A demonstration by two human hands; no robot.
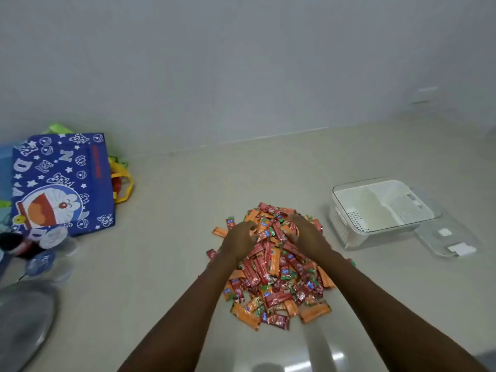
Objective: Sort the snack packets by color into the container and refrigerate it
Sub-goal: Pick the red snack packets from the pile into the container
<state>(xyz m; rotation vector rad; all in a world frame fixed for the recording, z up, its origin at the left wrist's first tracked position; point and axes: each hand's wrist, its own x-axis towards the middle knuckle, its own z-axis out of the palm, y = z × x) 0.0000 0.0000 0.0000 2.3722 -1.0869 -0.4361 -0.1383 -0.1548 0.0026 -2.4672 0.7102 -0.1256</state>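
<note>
One pale glossy floor, grey wall behind.

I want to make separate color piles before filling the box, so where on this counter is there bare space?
Bare counter lies between the blue bag and the packet pile, behind the pile up to the wall, and in front of the container on the right. It is crowded at the far left by the bag and around the container's lid.

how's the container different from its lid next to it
The container is deep, with a white perforated insert inside; the lid is flat and shallow. The container stands farther back, and the lid lies nearer, partly tucked under it. Both are clear plastic and hold no packets.
</note>
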